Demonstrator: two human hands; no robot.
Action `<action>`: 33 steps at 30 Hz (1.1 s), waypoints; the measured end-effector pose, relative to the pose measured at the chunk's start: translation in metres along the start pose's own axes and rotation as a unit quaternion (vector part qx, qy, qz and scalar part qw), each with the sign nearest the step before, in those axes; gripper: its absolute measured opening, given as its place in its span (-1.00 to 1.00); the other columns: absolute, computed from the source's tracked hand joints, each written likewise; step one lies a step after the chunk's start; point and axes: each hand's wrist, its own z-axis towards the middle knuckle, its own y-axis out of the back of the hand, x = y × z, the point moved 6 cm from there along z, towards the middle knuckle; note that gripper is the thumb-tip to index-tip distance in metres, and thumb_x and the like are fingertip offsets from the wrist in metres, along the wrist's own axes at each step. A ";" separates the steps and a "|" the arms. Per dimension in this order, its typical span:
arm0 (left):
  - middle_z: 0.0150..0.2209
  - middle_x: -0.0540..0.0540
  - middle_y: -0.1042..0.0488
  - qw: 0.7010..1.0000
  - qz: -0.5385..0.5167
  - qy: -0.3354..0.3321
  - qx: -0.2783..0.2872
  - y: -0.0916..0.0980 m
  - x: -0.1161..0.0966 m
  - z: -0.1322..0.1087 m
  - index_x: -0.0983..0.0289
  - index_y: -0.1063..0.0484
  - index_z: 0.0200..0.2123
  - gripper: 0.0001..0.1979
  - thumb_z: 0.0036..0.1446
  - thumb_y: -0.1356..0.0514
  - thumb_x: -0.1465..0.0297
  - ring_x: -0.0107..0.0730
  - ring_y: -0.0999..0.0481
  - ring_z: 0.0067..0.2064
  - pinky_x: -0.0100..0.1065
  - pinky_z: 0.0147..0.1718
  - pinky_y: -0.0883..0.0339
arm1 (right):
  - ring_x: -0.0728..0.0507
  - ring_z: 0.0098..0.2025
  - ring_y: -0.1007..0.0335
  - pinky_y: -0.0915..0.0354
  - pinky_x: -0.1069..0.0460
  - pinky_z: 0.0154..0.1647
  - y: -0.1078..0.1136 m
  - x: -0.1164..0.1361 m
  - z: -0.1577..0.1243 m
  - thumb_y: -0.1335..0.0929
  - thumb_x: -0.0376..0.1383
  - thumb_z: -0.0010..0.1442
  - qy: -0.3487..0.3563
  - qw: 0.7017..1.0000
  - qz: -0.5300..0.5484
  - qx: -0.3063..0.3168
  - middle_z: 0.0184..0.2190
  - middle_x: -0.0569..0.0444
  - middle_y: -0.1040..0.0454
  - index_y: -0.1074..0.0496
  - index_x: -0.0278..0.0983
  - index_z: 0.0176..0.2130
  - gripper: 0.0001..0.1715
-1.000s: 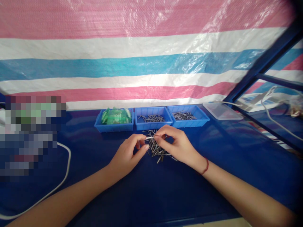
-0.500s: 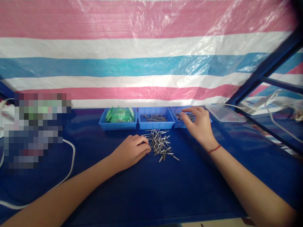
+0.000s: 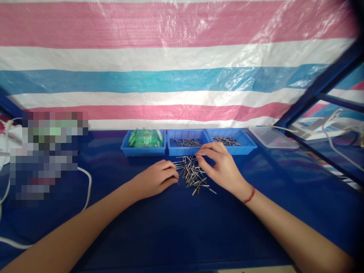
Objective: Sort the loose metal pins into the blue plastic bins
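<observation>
A loose pile of silvery blind rivets (image 3: 193,172) lies on the blue table in front of the bins. My left hand (image 3: 159,176) rests at the pile's left edge, fingers curled and thumb drawn in; a thin rivet tip pokes out below the fingertips. Over the pile's upper right side reaches my right hand (image 3: 220,165), thumb and forefinger slightly apart with nothing visible between them. Behind the pile, a middle blue bin (image 3: 173,149) and a right blue bin (image 3: 247,146) both contain rivets. The left blue bin (image 3: 142,151) holds green-and-clear plastic packets (image 3: 146,138).
A clear plastic lid or tray (image 3: 273,137) lies right of the bins. White cables (image 3: 88,182) run along the left side, near a blurred-out area. A striped plastic sheet (image 3: 170,81) hangs behind the table, and a blue metal frame (image 3: 315,83) stands at right.
My right hand has moved left and toward me, from over the right bin to the rivet pile. My left hand has barely shifted. The view has turned slightly.
</observation>
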 end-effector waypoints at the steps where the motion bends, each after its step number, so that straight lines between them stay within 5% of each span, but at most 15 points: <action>1: -0.18 0.13 -0.43 1.000 0.000 0.004 0.001 -0.001 0.001 0.000 0.26 -0.44 -0.21 -0.77 0.32 0.00 0.35 -0.34 -0.38 -0.16 -0.32 -0.12 -0.22 | -0.20 -0.15 -0.33 -0.26 -0.17 -0.05 0.001 0.001 0.000 -0.31 -0.32 0.19 0.001 1.000 0.005 0.000 -0.27 -0.03 -0.45 -0.50 -0.23 -0.30 -0.85; 6: -0.24 0.08 -0.45 0.997 0.013 0.059 -0.053 0.002 -0.002 0.002 0.26 -0.41 -0.27 -0.80 0.31 -0.01 0.36 -0.34 -0.36 -0.20 -0.28 -0.13 -0.19 | -0.18 -0.19 -0.37 -0.28 -0.15 -0.10 -0.005 0.011 -0.001 -0.31 -0.31 0.20 0.020 0.996 0.060 0.056 -0.29 0.00 -0.49 -0.50 -0.21 -0.29 -0.86; 11: -0.30 0.05 -0.44 0.970 -0.106 0.154 -0.158 0.010 -0.008 0.000 0.27 -0.36 -0.29 -0.83 0.29 -0.03 0.37 -0.38 -0.41 -0.24 -0.36 -0.21 -0.25 | -0.10 -0.27 -0.40 -0.32 -0.02 -0.21 -0.019 0.028 -0.007 -0.36 -0.22 0.19 0.028 0.968 0.181 0.170 -0.29 0.00 -0.48 -0.46 -0.24 -0.20 -0.82; 20: -0.37 -0.01 -0.44 0.928 -0.268 0.210 -0.150 -0.008 -0.003 -0.005 0.27 -0.36 -0.27 -0.81 0.25 -0.07 0.27 -0.46 -0.40 -0.37 -0.45 -0.38 -0.25 | -0.04 -0.42 -0.29 -0.25 0.05 -0.40 -0.024 0.030 -0.010 -0.33 -0.18 0.22 -0.048 0.953 0.260 0.148 -0.46 0.08 -0.40 -0.41 -0.24 -0.34 -0.82; 27: -0.40 -0.01 -0.42 0.922 -0.279 0.210 -0.168 -0.005 -0.004 -0.004 0.26 -0.36 -0.29 -0.84 0.23 -0.09 0.29 -0.45 -0.40 -0.37 -0.44 -0.38 -0.28 | -0.06 -0.36 -0.36 -0.32 0.04 -0.37 -0.035 0.021 -0.016 -0.37 -0.14 0.17 -0.137 0.917 0.343 0.148 -0.37 0.06 -0.45 -0.43 -0.24 -0.28 -0.78; 33: -0.39 0.00 -0.45 0.932 -0.256 0.206 -0.155 -0.003 -0.007 -0.003 0.26 -0.38 -0.25 -0.81 0.26 -0.05 0.29 -0.44 -0.42 -0.37 -0.43 -0.35 -0.28 | -0.06 -0.35 -0.37 -0.32 0.03 -0.34 -0.030 0.022 -0.013 -0.36 -0.18 0.19 -0.133 0.914 0.356 0.142 -0.38 0.06 -0.43 -0.45 -0.25 -0.32 -0.83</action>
